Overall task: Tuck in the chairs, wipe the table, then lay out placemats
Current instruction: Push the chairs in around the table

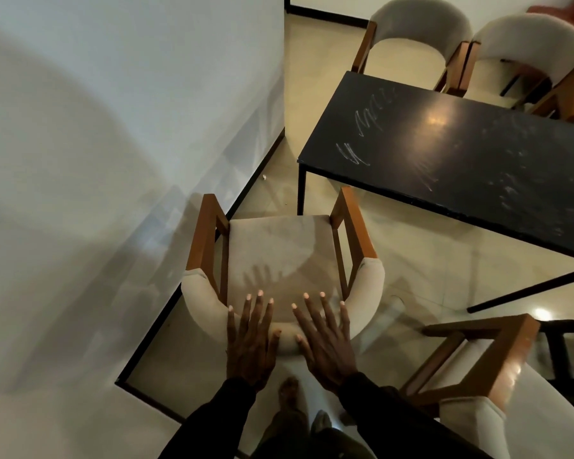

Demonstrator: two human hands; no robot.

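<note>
A smooth white wall (113,127) with a dark skirting strip fills the left side. It meets a glossy floor (411,260) of cream tiles that mirrors the lamps. The table (461,154) is a long black rectangle on thin black square legs. Its polished top is smeared with pale scribbly streaks and dusty specks.

The nearest chair (279,246) stands between the wall and the table's short end, with its seat front near the corner leg and not under the top. It has a flat beige cloth seat, straight brown wooden arms and a rounded padded back (206,313). Two matching chairs (421,24) stand side by side at the table's far long edge, and a fourth chair (497,352) sits at the lower right, its wooden arm shiny.

The left hand (251,346) and right hand (325,342), both in dark sleeves, lie side by side over the top of the padded back. Their fingers are straight and spread, gripping nothing, with the thumb tips against the padding. I cannot tell whether the palms press down.
</note>
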